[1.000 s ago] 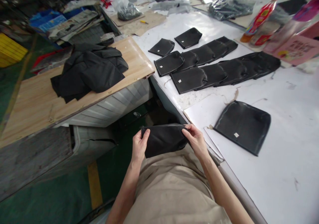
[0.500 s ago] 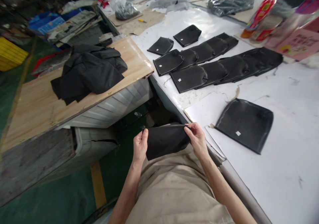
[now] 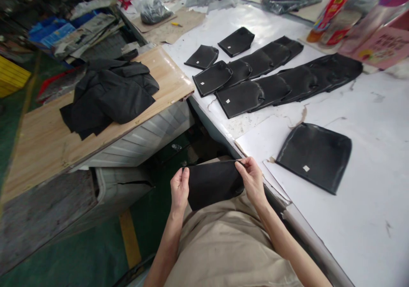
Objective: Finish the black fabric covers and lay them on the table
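Stretched between my two hands is a black fabric piece (image 3: 214, 184), held in front of my beige clothing. My left hand (image 3: 180, 185) pinches its upper left corner, thumb on top. At the upper right corner, my right hand (image 3: 252, 178) grips it the same way. To the right, a single black fabric pouch (image 3: 316, 155) with a small white tag lies flat on the white table (image 3: 367, 206). Two overlapping rows of similar pouches, a front row (image 3: 241, 97) and a back row (image 3: 213, 77), lie farther back, with two separate ones behind them.
A heap of black fabric (image 3: 111, 93) lies on a wooden board (image 3: 41, 140) at the left. Bottles (image 3: 332, 10), a jar and a pink box (image 3: 386, 44) stand at the back right. Plastic bags (image 3: 153, 8) and a yellow cutter (image 3: 176, 24) lie at the far end.
The fabric piece hangs slightly lower and flatter between my hands, facing me more fully. Both hands keep their hold. The view has shifted slightly.
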The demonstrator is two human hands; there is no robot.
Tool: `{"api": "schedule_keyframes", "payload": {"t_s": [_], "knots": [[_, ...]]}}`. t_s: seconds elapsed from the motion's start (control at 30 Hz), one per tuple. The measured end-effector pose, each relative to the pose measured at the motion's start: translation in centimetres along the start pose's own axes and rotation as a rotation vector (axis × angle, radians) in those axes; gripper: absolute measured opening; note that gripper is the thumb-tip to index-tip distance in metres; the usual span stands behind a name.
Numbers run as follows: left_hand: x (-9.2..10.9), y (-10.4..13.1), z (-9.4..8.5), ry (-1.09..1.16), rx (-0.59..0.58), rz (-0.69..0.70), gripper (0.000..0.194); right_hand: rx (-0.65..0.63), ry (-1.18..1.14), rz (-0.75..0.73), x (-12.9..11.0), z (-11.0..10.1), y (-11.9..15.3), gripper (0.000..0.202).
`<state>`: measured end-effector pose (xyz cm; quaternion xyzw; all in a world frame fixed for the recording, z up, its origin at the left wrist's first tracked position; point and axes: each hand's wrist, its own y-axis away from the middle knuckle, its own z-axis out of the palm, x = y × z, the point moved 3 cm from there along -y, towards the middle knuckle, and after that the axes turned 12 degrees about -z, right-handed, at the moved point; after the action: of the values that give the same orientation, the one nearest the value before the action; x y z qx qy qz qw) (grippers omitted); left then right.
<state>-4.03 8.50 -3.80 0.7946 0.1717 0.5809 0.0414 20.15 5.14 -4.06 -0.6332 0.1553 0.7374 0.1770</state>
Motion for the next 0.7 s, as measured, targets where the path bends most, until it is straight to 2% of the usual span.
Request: {"api": "schedule_keyframes", "payload": {"t_s": [0.17,0.47,0.57,0.7], "knots": [[0.1,-0.1,0.1,0.000,0.022,-0.002,0.037,-0.014,0.016,-0.019,-0.3,0.1,0.1,0.028],[-1.3,-0.4,-0.4,0.025,0.068,-0.009,0.041,-0.008,-0.016,-0.037,-1.3,0.3,0.1,0.028],[-1.1,-0.3,-0.5,-0.011,-0.001,0.003,0.037,-0.026,0.010,-0.078,-1.7,0.4,0.2,0.025],[-0.3,-0.4,-1.0,-0.140,-0.069,0.097,0.032,-0.091,0.082,-0.154,-2.7,0.4,0.2,0.022]]}}
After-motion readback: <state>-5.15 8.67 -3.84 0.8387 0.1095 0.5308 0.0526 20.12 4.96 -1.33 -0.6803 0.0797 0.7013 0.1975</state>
